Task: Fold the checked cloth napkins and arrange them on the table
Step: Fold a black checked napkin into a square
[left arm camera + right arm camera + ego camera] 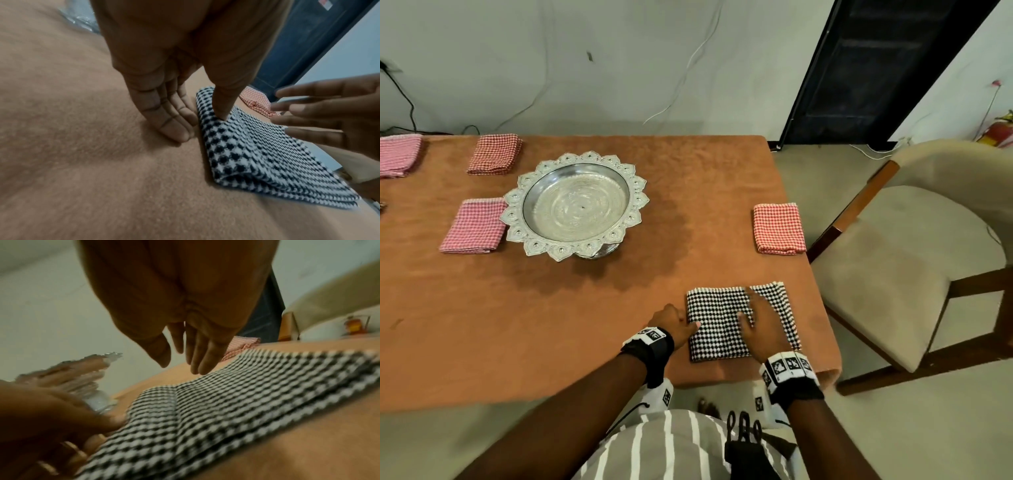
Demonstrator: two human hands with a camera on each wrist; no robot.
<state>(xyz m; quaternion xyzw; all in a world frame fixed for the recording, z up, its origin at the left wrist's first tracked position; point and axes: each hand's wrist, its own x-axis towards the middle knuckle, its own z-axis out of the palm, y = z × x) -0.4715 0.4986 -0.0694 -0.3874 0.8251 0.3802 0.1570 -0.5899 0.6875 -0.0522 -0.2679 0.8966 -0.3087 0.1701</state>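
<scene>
A black-and-white checked napkin [717, 329] [257, 159] [226, 402] lies folded into a square near the front right corner of the table. My left hand [690, 323] [200, 126] is at its left edge, with the thumb pressing down on the cloth and the straight fingers [174, 129] touching the table beside it. My right hand [756, 311] [185, 360] is spread flat over the napkin's right half, fingers straight; whether it touches the cloth I cannot tell. Neither hand grips anything.
A folded orange checked napkin [779, 228] lies by the right edge. Two pink napkins [474, 226] [399, 154] and a red one [494, 154] sit at the left around an ornate silver tray [635, 192]. A beige chair [893, 257] stands right of the table [517, 325].
</scene>
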